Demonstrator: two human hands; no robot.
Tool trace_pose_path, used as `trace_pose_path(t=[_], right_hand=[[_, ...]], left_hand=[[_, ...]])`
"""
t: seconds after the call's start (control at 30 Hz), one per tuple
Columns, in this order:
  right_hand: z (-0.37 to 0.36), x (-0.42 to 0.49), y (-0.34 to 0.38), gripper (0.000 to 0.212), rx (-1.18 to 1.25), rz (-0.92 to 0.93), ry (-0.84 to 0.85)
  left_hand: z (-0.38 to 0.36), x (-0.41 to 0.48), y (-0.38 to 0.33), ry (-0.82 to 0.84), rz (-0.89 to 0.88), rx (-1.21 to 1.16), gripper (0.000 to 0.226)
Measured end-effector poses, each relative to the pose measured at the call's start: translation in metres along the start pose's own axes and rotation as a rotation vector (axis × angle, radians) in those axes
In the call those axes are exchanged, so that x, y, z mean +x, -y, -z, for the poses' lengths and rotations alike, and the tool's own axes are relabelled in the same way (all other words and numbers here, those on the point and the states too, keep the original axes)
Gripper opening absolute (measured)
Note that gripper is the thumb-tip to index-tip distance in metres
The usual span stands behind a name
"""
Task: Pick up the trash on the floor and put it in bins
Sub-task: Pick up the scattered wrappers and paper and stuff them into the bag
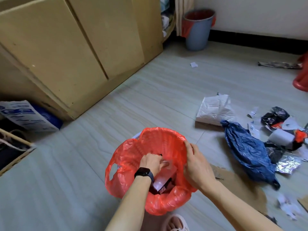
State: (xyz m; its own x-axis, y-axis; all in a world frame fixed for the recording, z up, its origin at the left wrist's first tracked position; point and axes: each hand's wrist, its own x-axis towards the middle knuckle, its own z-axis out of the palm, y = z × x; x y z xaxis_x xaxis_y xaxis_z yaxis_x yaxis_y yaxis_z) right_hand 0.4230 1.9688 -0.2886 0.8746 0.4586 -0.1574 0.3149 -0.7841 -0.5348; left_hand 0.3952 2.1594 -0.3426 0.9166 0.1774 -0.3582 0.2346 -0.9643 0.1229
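Trash [164, 178] held inside red-lined bin [155, 139] (sack [25, 115] print illegible).

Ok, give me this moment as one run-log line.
step: binning trash | left hand: inside red-lined bin, holding white paper | right hand: gripping bin liner rim | floor: blue bag, white package unpicked

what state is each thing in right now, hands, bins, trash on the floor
left hand, down inside the red liner, fingers curled on white paper
right hand, grips the red liner's right rim
red liner, open, partly filled
far bin, upright by the wall, red-lined
blue bag, crumpled on the floor
white package, lying on the floor
cabinet doors, shut
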Motion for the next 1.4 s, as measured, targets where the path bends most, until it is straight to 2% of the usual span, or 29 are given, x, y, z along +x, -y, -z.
trace_pose_path(t=[0.07,0.17,0.23,0.33,0.43,0.53,0.67,0.7,0.8,0.87,0.97,1.03,1.17,1.27,1.33,1.4], right_hand=[[0.002,-0.001,0.001,0.083,0.012,0.015,0.013],[0.005,0.001,0.001,0.080,0.033,0.019,0.018],[0.005,0.000,0.001,0.080,0.053,0.026,0.025],[0.004,0.000,0.000,0.085,0.089,0.040,0.007],[0.000,0.003,-0.003,0.092,0.104,0.052,-0.018],[-0.004,0.005,-0.006,0.085,0.139,0.048,-0.034],[-0.014,0.008,-0.016,0.085,0.241,0.027,-0.055],[-0.016,0.009,-0.015,0.085,0.252,0.031,-0.052],[-0.017,0.008,-0.014,0.083,0.283,0.010,-0.033],[-0.015,0.008,-0.013,0.083,0.291,0.004,-0.021],[-0.014,0.009,-0.010,0.083,0.284,-0.003,-0.011],[-0.015,0.008,-0.008,0.086,0.274,-0.019,-0.006],[-0.012,0.005,-0.007,0.088,0.251,-0.065,0.043],[-0.004,0.009,-0.004,0.078,0.177,-0.042,0.112],[0.009,0.009,-0.004,0.069,0.132,-0.031,0.146],[0.026,0.009,-0.007,0.064,0.058,-0.012,0.182]], left_hand=[[-0.016,0.007,-0.006,0.149,0.009,0.005,0.050],[-0.035,0.010,-0.017,0.286,0.017,0.041,0.062],[-0.047,0.013,-0.020,0.375,0.029,0.084,0.060],[-0.050,0.011,-0.021,0.354,0.102,0.043,0.058],[-0.051,0.009,-0.027,0.362,0.025,0.097,0.054],[-0.076,0.024,-0.023,0.261,0.087,0.040,0.056],[-0.105,0.037,-0.018,0.245,0.084,0.005,0.075],[-0.104,0.034,-0.019,0.268,0.098,0.012,0.073],[-0.096,0.035,-0.025,0.138,0.088,0.059,0.064],[-0.085,0.032,-0.030,0.296,0.036,0.117,0.057],[-0.072,0.034,-0.019,0.387,-0.109,0.218,0.055],[-0.064,0.032,-0.010,0.361,-0.061,0.119,0.061],[-0.032,0.015,-0.008,0.207,0.073,-0.114,0.089],[-0.008,-0.002,-0.006,0.142,0.059,-0.195,0.095],[0.013,-0.014,-0.008,0.144,0.038,-0.302,0.089],[0.036,-0.024,-0.013,0.194,0.049,-0.429,0.068]])
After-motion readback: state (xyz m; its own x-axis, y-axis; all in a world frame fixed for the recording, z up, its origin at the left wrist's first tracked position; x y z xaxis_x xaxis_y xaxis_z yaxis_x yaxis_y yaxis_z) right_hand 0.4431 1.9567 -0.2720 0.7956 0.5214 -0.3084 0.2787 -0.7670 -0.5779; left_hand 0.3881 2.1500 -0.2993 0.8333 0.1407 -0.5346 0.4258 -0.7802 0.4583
